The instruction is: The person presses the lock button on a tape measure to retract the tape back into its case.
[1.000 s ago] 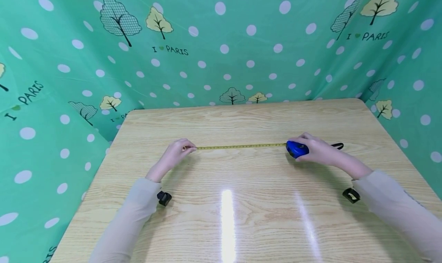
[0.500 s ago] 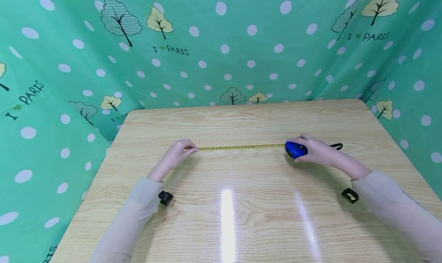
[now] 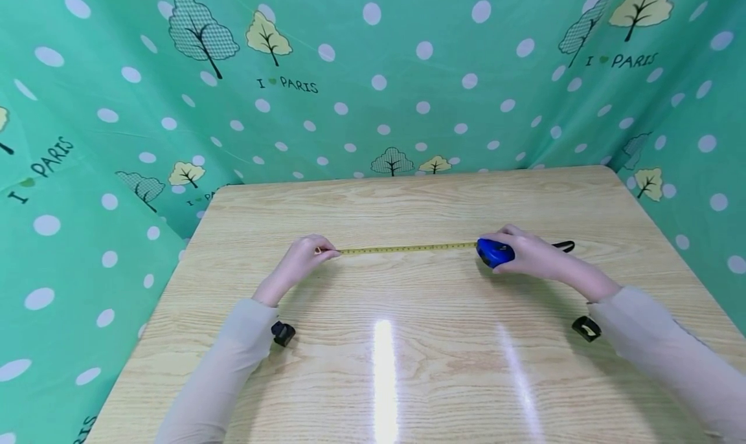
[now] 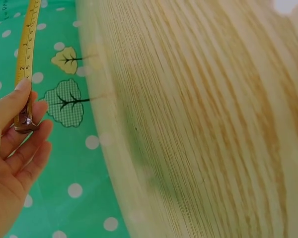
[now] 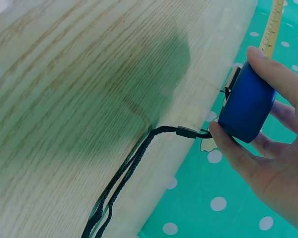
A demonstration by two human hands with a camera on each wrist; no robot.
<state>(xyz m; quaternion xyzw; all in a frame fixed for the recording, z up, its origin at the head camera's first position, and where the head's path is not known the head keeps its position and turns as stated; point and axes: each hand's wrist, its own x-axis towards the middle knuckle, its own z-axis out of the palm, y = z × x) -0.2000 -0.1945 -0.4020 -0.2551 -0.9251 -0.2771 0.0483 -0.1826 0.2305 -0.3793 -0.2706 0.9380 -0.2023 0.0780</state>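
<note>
**Table, light wood-grain top**

One rectangular table (image 3: 408, 366) with a pale oak-pattern surface, grain running left to right in the head view. The near half is glossy and carries two bright streaks of reflected light. The far edge and both side edges meet a green dotted backdrop (image 3: 373, 75).

Lying on it:
- Yellow tape (image 3: 408, 248), drawn out in a straight line across the middle of the top, parallel to the far edge.
- Blue tape measure case (image 3: 494, 253), at the right end of the tape.
- Black wrist cord (image 5: 124, 178), trailing from the case flat along the wood.
</note>
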